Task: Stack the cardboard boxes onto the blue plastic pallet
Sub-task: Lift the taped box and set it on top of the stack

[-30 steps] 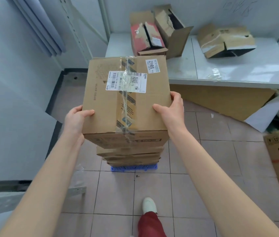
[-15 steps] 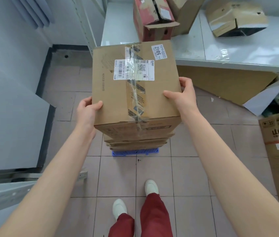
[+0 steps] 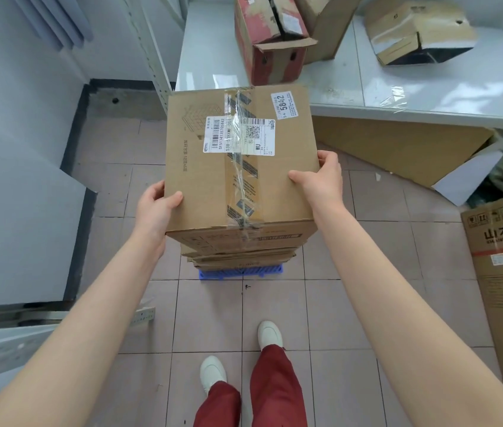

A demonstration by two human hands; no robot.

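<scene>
I hold a brown cardboard box (image 3: 201, 180) with a white shipping label and clear tape between both hands. My left hand (image 3: 153, 211) grips its left side and my right hand (image 3: 321, 177) grips its right side. The box sits directly over a stack of cardboard boxes (image 3: 241, 255) and looks to be touching the top one. Under the stack, only the front edge of the blue plastic pallet (image 3: 241, 271) shows on the tiled floor.
A white table (image 3: 428, 97) behind carries a red box (image 3: 270, 41) and a crushed brown box (image 3: 419, 29). A tall printed carton (image 3: 502, 272) stands at the right. A grey wall panel (image 3: 19, 211) lies left. My feet (image 3: 270, 334) stand on the tiles.
The box in my hands has come down onto the stack on the pallet, and the view has tilted downward, so my legs and both shoes now show.
</scene>
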